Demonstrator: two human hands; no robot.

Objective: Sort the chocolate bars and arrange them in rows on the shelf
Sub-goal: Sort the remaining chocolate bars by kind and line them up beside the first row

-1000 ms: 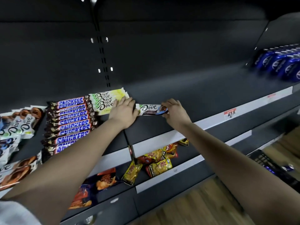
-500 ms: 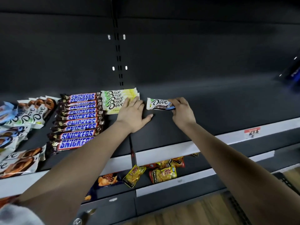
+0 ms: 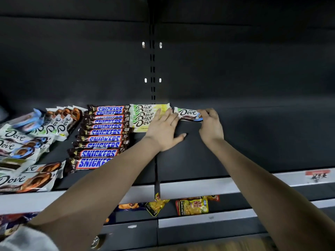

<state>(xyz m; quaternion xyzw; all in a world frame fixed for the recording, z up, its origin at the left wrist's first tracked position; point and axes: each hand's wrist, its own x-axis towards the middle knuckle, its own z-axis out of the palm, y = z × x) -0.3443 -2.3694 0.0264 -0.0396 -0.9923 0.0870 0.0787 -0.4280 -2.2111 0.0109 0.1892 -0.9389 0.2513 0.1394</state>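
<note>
Dove bar [image 3: 188,115]: white wrapper with a brown and blue edge; it lies flat at the back of the shelf [image 3: 262,138], just right of the pale Dove stack [image 3: 143,117].
right hand [image 3: 211,126]: the fingers are curled and pinch the right end of the Dove bar.
left hand [image 3: 164,130]: the fingers are straight and a little spread, flat on the right ends of the pale Dove stack; the thumb points right, on the shelf board.
pale Dove stack: yellow-green bars that overlap in one row from back to front, touching the Snickers row [image 3: 103,132] on the left.
Snickers row: brown bars, one overlapping row from the back wall to the front edge.
Dove pile [image 3: 27,142]: far left on the same shelf, white packs lying mixed at different angles.
price strip [image 3: 199,186]: white, along the shelf front.
lower shelf [image 3: 199,221]: holds yellow snack packs [image 3: 193,207] and some darker packs, partly hidden by the arms.
</note>
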